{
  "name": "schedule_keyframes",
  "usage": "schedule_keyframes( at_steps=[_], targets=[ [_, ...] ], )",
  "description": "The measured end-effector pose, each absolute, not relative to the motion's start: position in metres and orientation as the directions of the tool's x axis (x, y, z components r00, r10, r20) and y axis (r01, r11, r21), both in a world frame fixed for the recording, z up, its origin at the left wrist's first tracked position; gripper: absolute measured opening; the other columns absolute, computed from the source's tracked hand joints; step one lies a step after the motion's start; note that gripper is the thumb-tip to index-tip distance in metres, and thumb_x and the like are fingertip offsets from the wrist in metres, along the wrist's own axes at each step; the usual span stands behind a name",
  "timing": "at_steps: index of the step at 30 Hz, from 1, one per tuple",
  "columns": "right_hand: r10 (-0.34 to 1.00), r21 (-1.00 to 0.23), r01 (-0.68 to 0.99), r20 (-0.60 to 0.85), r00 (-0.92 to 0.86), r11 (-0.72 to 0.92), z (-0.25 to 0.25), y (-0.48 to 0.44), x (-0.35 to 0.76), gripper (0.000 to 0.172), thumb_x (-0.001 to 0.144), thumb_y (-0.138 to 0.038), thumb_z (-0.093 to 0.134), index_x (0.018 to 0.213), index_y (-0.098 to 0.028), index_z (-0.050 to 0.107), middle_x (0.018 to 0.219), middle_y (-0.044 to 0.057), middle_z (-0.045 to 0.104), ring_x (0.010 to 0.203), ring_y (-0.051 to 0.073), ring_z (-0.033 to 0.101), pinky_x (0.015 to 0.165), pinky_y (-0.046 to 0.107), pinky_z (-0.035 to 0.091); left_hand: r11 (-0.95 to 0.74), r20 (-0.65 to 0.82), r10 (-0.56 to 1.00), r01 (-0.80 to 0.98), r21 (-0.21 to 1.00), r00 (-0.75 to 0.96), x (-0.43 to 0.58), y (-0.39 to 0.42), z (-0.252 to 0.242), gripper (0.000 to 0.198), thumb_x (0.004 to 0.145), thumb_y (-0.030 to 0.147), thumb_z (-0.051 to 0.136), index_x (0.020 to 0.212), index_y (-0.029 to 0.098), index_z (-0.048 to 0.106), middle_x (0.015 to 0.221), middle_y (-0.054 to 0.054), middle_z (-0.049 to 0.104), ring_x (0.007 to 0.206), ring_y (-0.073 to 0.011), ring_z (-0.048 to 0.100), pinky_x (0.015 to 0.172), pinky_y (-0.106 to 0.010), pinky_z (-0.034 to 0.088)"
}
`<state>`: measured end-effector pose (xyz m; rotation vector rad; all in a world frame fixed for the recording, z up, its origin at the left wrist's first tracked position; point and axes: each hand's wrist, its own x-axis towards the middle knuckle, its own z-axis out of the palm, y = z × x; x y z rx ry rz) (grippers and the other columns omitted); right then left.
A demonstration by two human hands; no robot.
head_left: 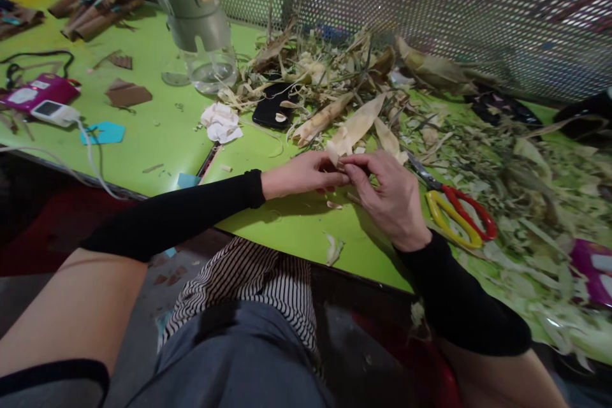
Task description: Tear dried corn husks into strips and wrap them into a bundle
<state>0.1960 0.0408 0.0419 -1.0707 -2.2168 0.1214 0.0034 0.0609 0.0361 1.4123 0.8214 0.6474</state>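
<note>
Near the table's front edge my left hand and my right hand meet, fingers pinched together at the tips. Between them is a small pale piece of dried husk, partly hidden by the fingers. Just behind it lie a broad, cream-coloured husk leaf and a thick, peeled-looking stalk. Scissors with one red and one yellow handle rest on the table to the right of my right hand. Small pale scraps lie below the hands.
Shredded husk covers the right side of the green table. A black phone, crumpled tissue and clear bottle stand or lie left of the pile. Brown rolled bundles sit far left; a perforated metal screen rises behind.
</note>
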Motion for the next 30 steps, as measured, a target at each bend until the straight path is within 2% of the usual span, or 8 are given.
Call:
schedule_keyframes(
  at_steps=[7, 13, 24, 30],
  targets=[
    [0.738, -0.377, 0.652, 0.498, -0.456, 0.658, 0.0404, 0.0428, 0.1982, 0.017, 0.102, -0.026, 0.056, 0.104, -0.023, 0.072, 0.096, 0.007, 0.078, 0.088, 0.024, 0.072, 0.078, 0.038, 0.054, 0.064, -0.114, 0.799, 0.106, 0.992, 0.590, 0.0030, 0.0581, 0.0408, 0.016, 0.096, 0.023, 0.068, 0.086, 0.012, 0.062, 0.074, 0.004, 0.060, 0.063, -0.0067, 0.052, 0.066, -0.025, 0.045],
    [0.750, -0.404, 0.653, 0.509, -0.421, 0.641, 0.0417, 0.0432, 0.1972, 0.014, 0.101, -0.027, 0.058, 0.099, -0.026, 0.072, 0.091, 0.006, 0.077, 0.086, 0.024, 0.071, 0.077, 0.039, 0.054, 0.060, -0.113, 0.800, 0.108, 0.992, 0.589, 0.0033, 0.0582, 0.0416, 0.008, 0.096, 0.020, 0.065, 0.093, 0.012, 0.063, 0.078, 0.002, 0.063, 0.065, -0.0069, 0.054, 0.067, -0.024, 0.046],
    [0.781, -0.445, 0.646, 0.431, -0.453, 0.620, 0.0464, 0.0426, 0.1965, 0.011, 0.099, -0.030, 0.063, 0.093, -0.025, 0.070, 0.088, 0.005, 0.077, 0.075, 0.022, 0.068, 0.069, 0.037, 0.051, -0.187, -0.068, 0.784, 0.340, 0.922, 0.617, -0.0012, 0.0613, 0.0388, 0.028, 0.096, 0.028, 0.063, 0.071, 0.016, 0.055, 0.067, 0.003, 0.053, 0.068, -0.0116, 0.048, 0.068, -0.027, 0.036],
    [0.781, -0.466, 0.628, 0.408, -0.472, 0.623, 0.0486, 0.0435, 0.1958, 0.011, 0.099, -0.031, 0.063, 0.091, -0.024, 0.069, 0.086, 0.005, 0.076, 0.072, 0.020, 0.067, 0.067, 0.035, 0.051, -0.225, -0.069, 0.780, 0.382, 0.896, 0.622, -0.0015, 0.0631, 0.0350, 0.024, 0.095, 0.030, 0.062, 0.076, 0.016, 0.057, 0.070, 0.002, 0.054, 0.068, -0.0119, 0.047, 0.067, -0.028, 0.034]
  ],
)
